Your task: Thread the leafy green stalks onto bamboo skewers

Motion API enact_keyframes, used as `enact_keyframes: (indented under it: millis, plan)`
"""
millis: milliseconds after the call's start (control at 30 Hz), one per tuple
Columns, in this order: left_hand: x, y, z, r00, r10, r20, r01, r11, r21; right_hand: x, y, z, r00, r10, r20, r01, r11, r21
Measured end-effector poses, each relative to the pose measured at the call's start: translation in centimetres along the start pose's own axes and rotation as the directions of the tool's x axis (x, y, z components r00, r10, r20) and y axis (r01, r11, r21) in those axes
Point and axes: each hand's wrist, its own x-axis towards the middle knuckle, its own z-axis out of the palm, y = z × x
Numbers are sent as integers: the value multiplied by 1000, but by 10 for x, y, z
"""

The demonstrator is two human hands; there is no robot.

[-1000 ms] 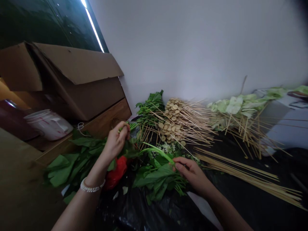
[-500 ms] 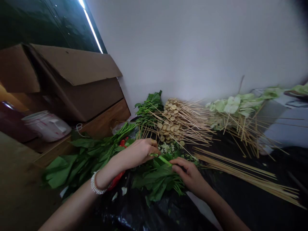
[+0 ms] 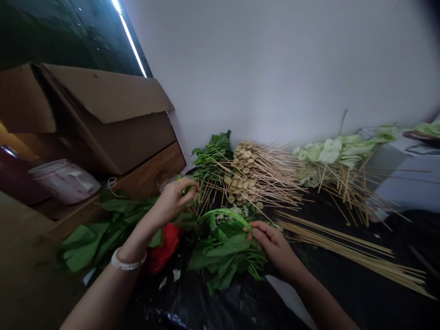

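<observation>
My right hand [image 3: 270,240] pinches the end of a bright green leafy stalk [image 3: 225,212], which arches away to the left. Below it lies a pile of leafy greens [image 3: 227,256] with thin stems. My left hand [image 3: 177,197], with a white beaded bracelet at the wrist, is closed up and to the left, apart from the right. A bit of green stem [image 3: 187,189] shows between its fingers. Beneath the left forearm are a red plastic bag [image 3: 165,250] and more large leafy greens [image 3: 89,238].
Skewered round slices [image 3: 245,172] and skewered greens [image 3: 215,151] are stacked by the wall. Skewered pale green leaves [image 3: 332,150] lie further right. Loose bamboo skewers [image 3: 350,250] rest on black plastic [image 3: 220,311]. A cardboard box [image 3: 113,114] and a white jug [image 3: 67,181] stand left.
My left hand has moved left and up, away from the right hand and the stalk they shared. The right hand stays nearly in place; the stalk now bends left. More red bag shows.
</observation>
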Motion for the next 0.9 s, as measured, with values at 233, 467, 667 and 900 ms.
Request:
enact_keyframes:
  millis: [233,467,667,900]
  plan:
    - [-22,-8,-20,925,-368,-95,275,821,-499,0,-4,1,995,103,-10,-90,906,413]
    - [-15,-2,4,953,-275,128,299,922,-247,-2,-2,-1,993,115,6,-105,884,456]
    - [-20,-11,19,914,-158,374,238,954,-180,0,-2,-3,994,113,4,-102,881,462]
    - [-18,-10,21,963,-36,268,63,993,-95,1,-7,-1,997,60,-47,-41,944,327]
